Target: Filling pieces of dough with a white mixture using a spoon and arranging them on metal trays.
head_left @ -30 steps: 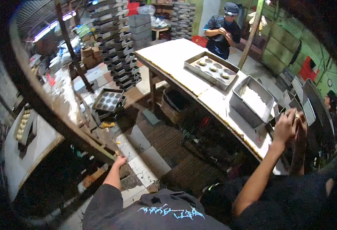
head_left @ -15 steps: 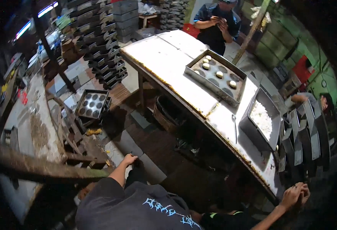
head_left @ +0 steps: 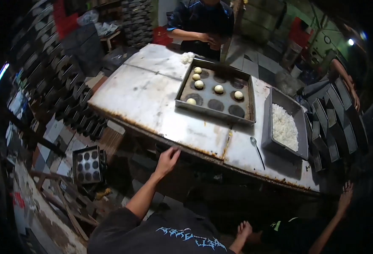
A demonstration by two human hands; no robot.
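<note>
- My left hand (head_left: 167, 162) is hovering at the near edge of the worktop (head_left: 142, 95), its fingers slightly bent, the thumb standing apart, nothing showing between them; whether the fingertips are touching the edge I cannot tell.
- My right hand (head_left: 244, 230) is hanging low in front of me, below the worktop, fingers loosely curling; I cannot tell whether they are closing on anything.
- Ahead of my left hand, a shallow metal tray (head_left: 215, 114) is lying on the worktop, its floor showing dark round patches.
- Six pale dough balls (head_left: 218, 89) are sitting in that tray: three lining up close together toward the far left, one resting near the left near corner, two spacing out across the middle toward the right.
- Just beyond the tray's far left corner, a small white heap (head_left: 187, 57) is lying on the worktop.
- Right of the tray, a deep grey bin (head_left: 267, 127) is holding a white crumbly mass (head_left: 284, 129).
- A spoon (head_left: 257, 150) is lying between tray and bin, its handle pointing toward the near edge.
- Past the bin, long metal tins (head_left: 337, 122) are standing close together.
- Across the worktop, a co-worker (head_left: 201, 25) is keeping both hands together; another person's hand (head_left: 346, 195) is reaching out at the worktop's right end.
</note>
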